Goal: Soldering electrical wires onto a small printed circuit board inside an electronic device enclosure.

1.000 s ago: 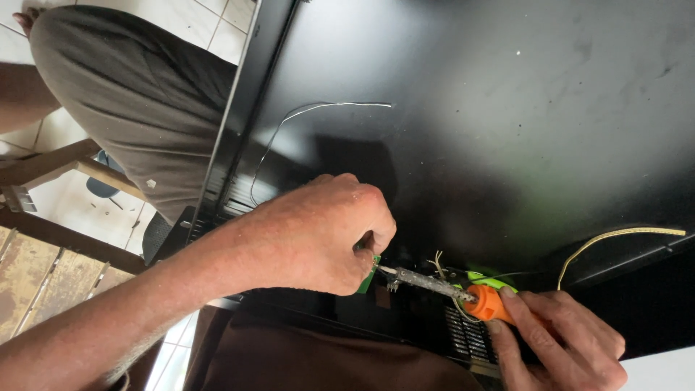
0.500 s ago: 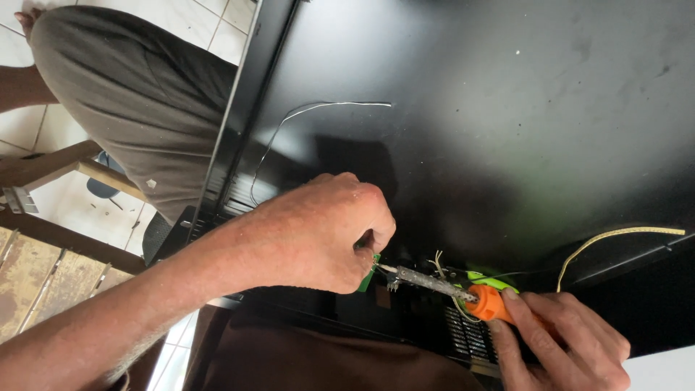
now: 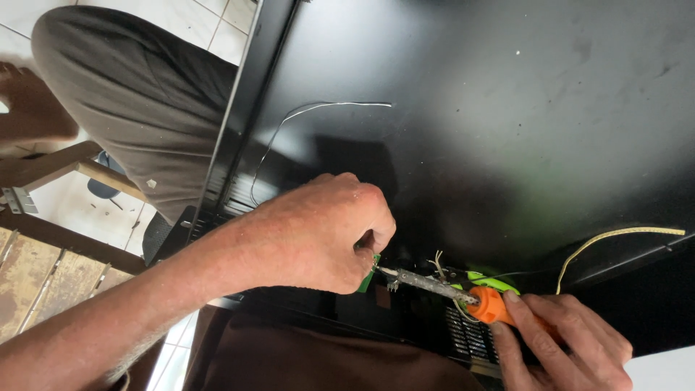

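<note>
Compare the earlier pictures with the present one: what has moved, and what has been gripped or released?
Nothing visibly changed. The left hand still pinches the small green board, and the right hand still holds the orange-handled soldering iron with its tip at the board, against the black panel.

I see the soldering iron [image 3: 463,292] lying almost level, its orange handle low at the right and its grey metal shaft running left and slightly up to a thin tip. That tip meets a small green circuit board [image 3: 368,273] — only a sliver of it shows, tilted on edge — at the black panel's lower edge, with loose wire ends just beside the shaft.
</note>
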